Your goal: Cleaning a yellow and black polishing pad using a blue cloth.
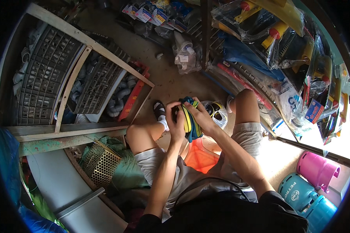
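Note:
Both hands are raised together between my knees, over the floor. My left hand (176,121) grips a black-and-yellow round item (187,121) from its left side; what exactly it is cannot be told. A teal cloth (196,132) is bunched around the item's right side. My right hand (203,118) presses the cloth against it, fingers over the top. Just beyond my right hand, a clear plastic bag (221,118) on the floor holds several similar black-and-yellow items (211,110). An orange plastic stool (201,157) shows between my thighs.
Grey crates (46,75) and a red crate (135,93) of pipe fittings fill a rack on the left. Bagged tools with yellow handles (280,29) hang at upper right. Gas cylinders (297,192) stand at lower right. A perforated metal basket (102,166) sits near my left thigh.

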The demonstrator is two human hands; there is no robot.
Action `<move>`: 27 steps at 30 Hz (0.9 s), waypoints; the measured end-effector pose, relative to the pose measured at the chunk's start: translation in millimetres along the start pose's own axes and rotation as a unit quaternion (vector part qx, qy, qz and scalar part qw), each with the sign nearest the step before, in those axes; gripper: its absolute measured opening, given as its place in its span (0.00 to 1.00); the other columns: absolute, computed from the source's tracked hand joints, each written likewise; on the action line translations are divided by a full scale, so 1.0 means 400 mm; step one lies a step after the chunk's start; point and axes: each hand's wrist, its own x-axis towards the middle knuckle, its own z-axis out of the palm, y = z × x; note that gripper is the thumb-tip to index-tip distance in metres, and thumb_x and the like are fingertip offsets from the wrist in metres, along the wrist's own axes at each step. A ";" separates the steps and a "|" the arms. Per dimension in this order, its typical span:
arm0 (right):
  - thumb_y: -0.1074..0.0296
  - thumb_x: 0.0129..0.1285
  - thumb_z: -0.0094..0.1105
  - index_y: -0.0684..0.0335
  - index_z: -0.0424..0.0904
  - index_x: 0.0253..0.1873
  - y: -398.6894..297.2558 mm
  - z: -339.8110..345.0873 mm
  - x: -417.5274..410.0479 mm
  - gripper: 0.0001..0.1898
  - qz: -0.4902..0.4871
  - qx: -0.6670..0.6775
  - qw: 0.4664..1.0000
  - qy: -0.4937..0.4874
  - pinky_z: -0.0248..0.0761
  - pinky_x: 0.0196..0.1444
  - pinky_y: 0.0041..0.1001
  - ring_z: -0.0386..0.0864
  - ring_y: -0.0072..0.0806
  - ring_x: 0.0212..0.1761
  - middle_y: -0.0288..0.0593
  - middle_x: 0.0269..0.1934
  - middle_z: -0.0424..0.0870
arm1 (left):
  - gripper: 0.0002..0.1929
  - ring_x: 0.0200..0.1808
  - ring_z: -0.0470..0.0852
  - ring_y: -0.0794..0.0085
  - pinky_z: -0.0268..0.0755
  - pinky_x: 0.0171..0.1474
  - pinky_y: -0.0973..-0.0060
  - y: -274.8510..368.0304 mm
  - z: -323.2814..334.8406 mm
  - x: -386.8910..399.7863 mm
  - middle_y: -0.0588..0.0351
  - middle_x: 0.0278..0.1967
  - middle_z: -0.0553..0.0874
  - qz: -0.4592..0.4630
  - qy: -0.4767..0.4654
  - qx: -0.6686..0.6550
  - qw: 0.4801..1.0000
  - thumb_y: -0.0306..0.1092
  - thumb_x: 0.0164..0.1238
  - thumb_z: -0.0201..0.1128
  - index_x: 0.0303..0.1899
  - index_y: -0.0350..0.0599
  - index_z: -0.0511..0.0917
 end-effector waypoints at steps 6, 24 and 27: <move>0.65 0.71 0.66 0.63 0.71 0.56 -0.013 -0.009 0.001 0.17 -0.240 -0.260 0.935 0.039 0.73 0.53 0.39 0.80 0.41 0.44 0.47 0.42 0.80 | 0.23 0.57 0.81 0.72 0.73 0.61 0.71 0.000 -0.020 0.011 0.60 0.53 0.83 -0.366 0.032 -0.227 0.902 0.56 0.82 0.51 0.60 0.48 0.78; 0.38 0.74 0.54 0.72 0.75 0.60 0.003 0.036 -0.024 0.34 -0.027 -0.383 0.921 0.062 0.74 0.57 0.47 0.84 0.63 0.51 0.68 0.43 0.86 | 0.11 0.46 0.83 0.77 0.76 0.54 0.73 -0.019 -0.059 0.023 0.61 0.42 0.83 -0.217 0.084 -0.273 0.933 0.34 0.80 0.50 0.44 0.43 0.81; 0.33 0.72 0.54 0.71 0.74 0.65 -0.006 0.021 -0.035 0.39 -0.053 -0.400 0.914 0.032 0.75 0.58 0.45 0.85 0.63 0.52 0.71 0.42 0.86 | 0.15 0.46 0.84 0.74 0.77 0.55 0.72 -0.055 -0.049 0.015 0.60 0.41 0.85 -0.233 0.121 -0.211 0.942 0.40 0.83 0.49 0.43 0.44 0.83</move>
